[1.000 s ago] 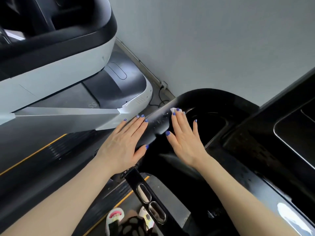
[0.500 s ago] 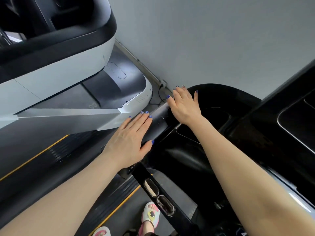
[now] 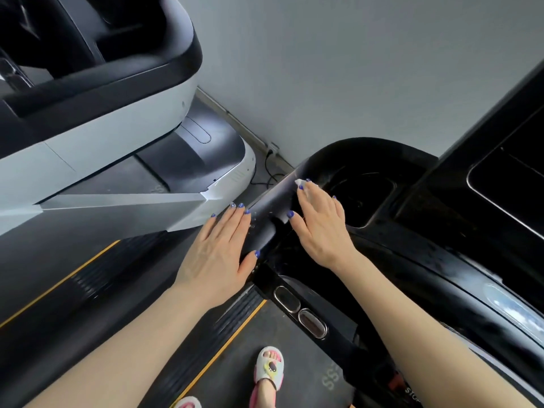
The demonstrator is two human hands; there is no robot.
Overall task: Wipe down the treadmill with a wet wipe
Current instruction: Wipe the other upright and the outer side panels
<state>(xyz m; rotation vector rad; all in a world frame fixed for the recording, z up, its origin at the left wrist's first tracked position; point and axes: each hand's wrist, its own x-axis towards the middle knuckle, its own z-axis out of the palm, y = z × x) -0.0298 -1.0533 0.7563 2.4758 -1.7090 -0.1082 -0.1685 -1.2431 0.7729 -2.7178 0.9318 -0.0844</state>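
The black glossy treadmill console fills the right half of the head view, with its left handrail running between my hands. My right hand lies flat with straight fingers on the handrail's inner side, pressing a white wet wipe against it. Only a small corner of the wipe shows beyond my fingertips. My left hand rests flat on the outer side of the same handrail, fingers straight and holding nothing.
A second treadmill in white and grey stands close on the left. A grey wall is right ahead, with a cable at its foot. My slippered feet stand on the belt below. Two metal sensor pads sit on a lower bar.
My right hand has slid back toward me along the handrail with the wipe, after reaching farther forward half a second ago. My left hand has stayed in place.
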